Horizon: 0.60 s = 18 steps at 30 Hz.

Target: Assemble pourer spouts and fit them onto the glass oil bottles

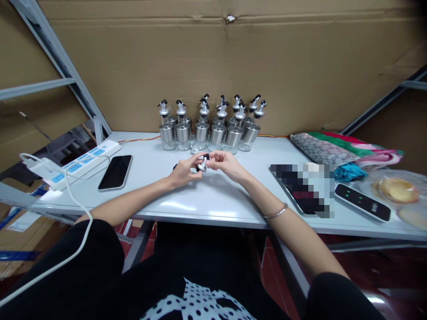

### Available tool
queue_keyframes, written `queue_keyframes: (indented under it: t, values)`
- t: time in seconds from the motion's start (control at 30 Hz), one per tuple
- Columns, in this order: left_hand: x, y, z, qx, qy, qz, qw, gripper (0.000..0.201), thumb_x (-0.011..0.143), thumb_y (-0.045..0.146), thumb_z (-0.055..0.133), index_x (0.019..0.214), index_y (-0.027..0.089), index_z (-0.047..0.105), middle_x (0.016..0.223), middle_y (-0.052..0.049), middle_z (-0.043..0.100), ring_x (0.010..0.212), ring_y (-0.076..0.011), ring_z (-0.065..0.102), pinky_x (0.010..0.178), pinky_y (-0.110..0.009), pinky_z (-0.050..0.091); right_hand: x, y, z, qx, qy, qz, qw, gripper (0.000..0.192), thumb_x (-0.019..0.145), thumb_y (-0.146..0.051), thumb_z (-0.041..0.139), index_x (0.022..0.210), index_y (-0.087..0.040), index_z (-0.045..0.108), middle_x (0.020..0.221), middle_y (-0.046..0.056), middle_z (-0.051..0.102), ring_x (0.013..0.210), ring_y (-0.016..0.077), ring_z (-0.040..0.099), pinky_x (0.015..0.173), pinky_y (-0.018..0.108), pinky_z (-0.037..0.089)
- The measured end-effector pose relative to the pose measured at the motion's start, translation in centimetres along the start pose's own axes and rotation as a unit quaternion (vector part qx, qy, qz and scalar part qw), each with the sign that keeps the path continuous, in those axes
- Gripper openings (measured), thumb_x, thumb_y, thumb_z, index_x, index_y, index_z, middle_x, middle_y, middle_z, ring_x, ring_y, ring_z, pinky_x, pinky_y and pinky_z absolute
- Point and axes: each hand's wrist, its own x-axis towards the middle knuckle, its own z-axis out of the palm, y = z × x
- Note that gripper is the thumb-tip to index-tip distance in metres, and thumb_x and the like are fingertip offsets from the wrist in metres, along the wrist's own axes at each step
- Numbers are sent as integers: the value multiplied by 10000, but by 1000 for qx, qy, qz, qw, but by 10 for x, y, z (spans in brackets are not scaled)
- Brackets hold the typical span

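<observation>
My left hand [184, 171] and my right hand [224, 162] meet over the middle of the white table [187, 200]. Between their fingertips they hold a small silver and black pourer cap [203, 163], a little above the tabletop. A small dark piece [175, 166] shows just left of my left hand; what it is cannot be told. Behind the hands, several glass oil bottles with steel bands and black-and-silver pourer tops [208, 126] stand in a cluster near the cardboard wall.
A black phone [115, 172] lies at left beside a white and blue power strip [71, 165] with a white cable. At right are a blurred tablet [303, 186], a black device [362, 202], folded cloth [336, 149] and bagged bread [398, 191].
</observation>
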Motion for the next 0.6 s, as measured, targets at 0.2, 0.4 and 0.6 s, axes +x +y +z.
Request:
queue_keyframes:
  t: [0.2, 0.4, 0.6]
  values:
    - [3, -1, -2, 0, 20, 13, 1000, 584, 712, 116, 553, 1286, 143, 446, 972, -44, 695, 764, -107, 671, 779, -215, 515, 1, -3, -1, 26, 3, 1, 1000, 380, 532, -397, 806, 781, -168, 632, 599, -18, 643, 538, 104, 518, 605, 284, 430]
    - [4, -1, -4, -6, 31, 17, 999, 584, 707, 111, 563, 1278, 151, 447, 975, -50, 686, 759, -112, 682, 773, -219, 522, 4, 3, -5, 97, 29, 0, 995, 414, 516, -366, 832, 833, -184, 640, 681, -11, 674, 642, 121, 594, 656, 277, 451]
    - [4, -1, -3, -26, 26, 5, 999, 635, 705, 110, 563, 1318, 155, 402, 979, -47, 690, 773, -119, 689, 773, -225, 525, 3, 4, -7, 132, 10, 25, 991, 432, 550, -367, 831, 905, -189, 662, 666, -24, 669, 585, 89, 544, 635, 260, 426]
